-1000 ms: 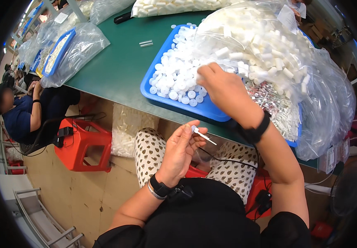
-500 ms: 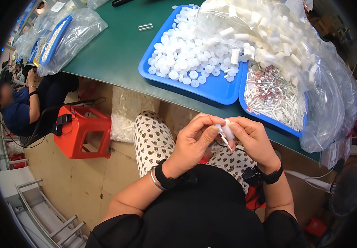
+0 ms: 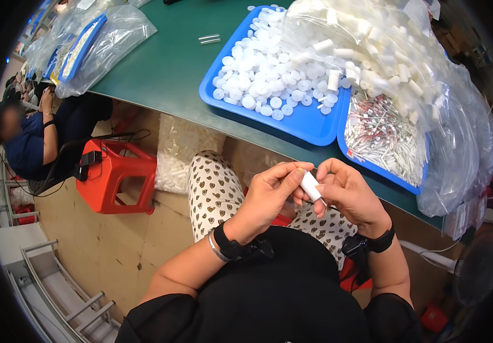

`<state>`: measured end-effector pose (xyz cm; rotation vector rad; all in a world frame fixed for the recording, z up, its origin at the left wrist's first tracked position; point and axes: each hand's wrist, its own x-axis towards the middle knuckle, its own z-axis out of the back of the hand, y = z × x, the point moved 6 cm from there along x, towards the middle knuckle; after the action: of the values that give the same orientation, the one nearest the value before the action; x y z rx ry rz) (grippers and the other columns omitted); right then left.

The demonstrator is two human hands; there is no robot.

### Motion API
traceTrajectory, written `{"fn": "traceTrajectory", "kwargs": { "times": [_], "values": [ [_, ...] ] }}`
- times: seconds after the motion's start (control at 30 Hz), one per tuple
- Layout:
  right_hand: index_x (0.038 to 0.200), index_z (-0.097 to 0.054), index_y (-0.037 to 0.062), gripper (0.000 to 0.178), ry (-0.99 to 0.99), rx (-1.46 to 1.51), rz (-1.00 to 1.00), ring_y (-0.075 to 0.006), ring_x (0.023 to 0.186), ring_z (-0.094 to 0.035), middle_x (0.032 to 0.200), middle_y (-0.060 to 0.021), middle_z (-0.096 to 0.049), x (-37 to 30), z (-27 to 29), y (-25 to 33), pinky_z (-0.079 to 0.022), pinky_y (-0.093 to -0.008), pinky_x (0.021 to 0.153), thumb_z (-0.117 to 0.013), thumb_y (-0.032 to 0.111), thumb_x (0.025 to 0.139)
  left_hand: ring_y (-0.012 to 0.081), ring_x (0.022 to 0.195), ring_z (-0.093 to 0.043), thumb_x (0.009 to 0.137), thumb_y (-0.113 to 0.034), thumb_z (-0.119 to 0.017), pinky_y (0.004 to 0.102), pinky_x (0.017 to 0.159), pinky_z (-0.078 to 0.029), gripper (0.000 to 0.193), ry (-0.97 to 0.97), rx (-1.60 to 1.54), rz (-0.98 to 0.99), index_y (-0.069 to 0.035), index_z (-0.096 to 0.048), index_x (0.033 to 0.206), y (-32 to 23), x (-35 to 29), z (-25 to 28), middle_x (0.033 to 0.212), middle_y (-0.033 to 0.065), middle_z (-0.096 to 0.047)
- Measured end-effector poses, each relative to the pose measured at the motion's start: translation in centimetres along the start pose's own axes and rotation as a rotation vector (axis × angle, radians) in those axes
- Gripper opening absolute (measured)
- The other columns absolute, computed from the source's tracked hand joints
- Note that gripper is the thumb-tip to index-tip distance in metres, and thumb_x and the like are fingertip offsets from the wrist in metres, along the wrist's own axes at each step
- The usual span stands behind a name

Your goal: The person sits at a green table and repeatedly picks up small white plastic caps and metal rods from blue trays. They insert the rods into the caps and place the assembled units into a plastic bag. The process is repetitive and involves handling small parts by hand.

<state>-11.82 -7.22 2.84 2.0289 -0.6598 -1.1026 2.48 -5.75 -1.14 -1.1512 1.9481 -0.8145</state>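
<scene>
Over my lap, my left hand (image 3: 274, 190) is closed, pinching the upper end of a white hollow-looking cylinder (image 3: 310, 186) between thumb and fingers. A short thin grey tip sticks out of the cylinder's lower end. My right hand (image 3: 350, 195) has its thumb against the cylinder's lower part, with its fingers curled. Beyond the hands stands a blue tray (image 3: 298, 126) of translucent white discs (image 3: 258, 86). Beside it, a smaller blue tray (image 3: 366, 166) holds thin white sticks with red parts (image 3: 383, 131).
A clear bag of white cylinders (image 3: 372, 46) lies over both trays on the green table (image 3: 143, 74). Two small metal tubes (image 3: 209, 39) lie left of the trays. A red stool (image 3: 118, 177) and a seated person (image 3: 32, 137) are at left; a fan (image 3: 480, 266) stands at right.
The thin white stick, earlier beside the cylinder, is now mostly hidden, with the cylinder apparently around it. My right fingers have loosened and spread, and the view has shifted slightly.
</scene>
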Motion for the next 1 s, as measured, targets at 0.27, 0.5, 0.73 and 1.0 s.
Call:
{"fn": "traceTrajectory", "kwargs": {
  "times": [0.27, 0.5, 0.73, 1.0],
  "values": [
    [0.094, -0.058, -0.0010, 0.017, 0.002, -1.023, 0.358, -0.0226, 0.066, -0.068, 0.066, -0.0133, -0.062, 3.6, -6.6, 8.8, -0.051, -0.0326, 0.059, -0.062, 0.016, 0.094, 0.0059, 0.077, -0.057, 0.099, -0.017, -0.062, 0.0207, 0.070, -0.049, 0.036, -0.042, -0.416, -0.111, -0.001, -0.053, 0.130, -1.8, 0.0, 3.8, 0.102, 0.0044, -0.065],
    [0.118, -0.057, -0.0033, 0.036, -0.083, -1.613, 1.102, -0.0397, 0.106, -0.060, 0.113, -0.0221, -0.063, 18.8, -10.5, 14.3, -0.049, -0.0443, 0.092, -0.059, 0.024, 0.095, 0.0127, 0.070, -0.056, 0.103, -0.023, -0.051, 0.0252, 0.065, -0.048, 0.015, 0.051, -0.601, 0.056, -0.010, -0.050, 0.096, 0.1, -0.6, 3.4, 0.106, 0.0143, -0.065],
    [0.138, -0.046, -0.0017, 0.048, -0.157, -1.805, 0.724, -0.0407, 0.125, -0.050, 0.134, -0.0247, -0.052, 29.6, -11.0, 14.2, -0.042, -0.0444, 0.106, -0.056, 0.022, 0.098, 0.0144, 0.072, -0.060, 0.104, -0.019, -0.047, 0.0267, 0.068, -0.052, 0.015, 0.079, -0.594, 0.157, -0.006, -0.054, 0.106, 1.4, -1.6, 4.3, 0.112, 0.0179, -0.062],
    [0.104, -0.061, -0.0039, 0.022, -0.221, -1.853, 0.851, -0.0410, 0.102, -0.061, 0.110, -0.0224, -0.061, 32.2, -10.9, 14.9, -0.051, -0.0457, 0.089, -0.065, 0.006, 0.086, 0.0144, 0.078, -0.061, 0.106, -0.025, -0.047, 0.0278, 0.074, -0.054, 0.022, 0.128, -0.650, 0.147, -0.004, -0.055, 0.108, 1.8, -1.1, 5.2, 0.116, 0.0182, -0.061]
  ]
}}
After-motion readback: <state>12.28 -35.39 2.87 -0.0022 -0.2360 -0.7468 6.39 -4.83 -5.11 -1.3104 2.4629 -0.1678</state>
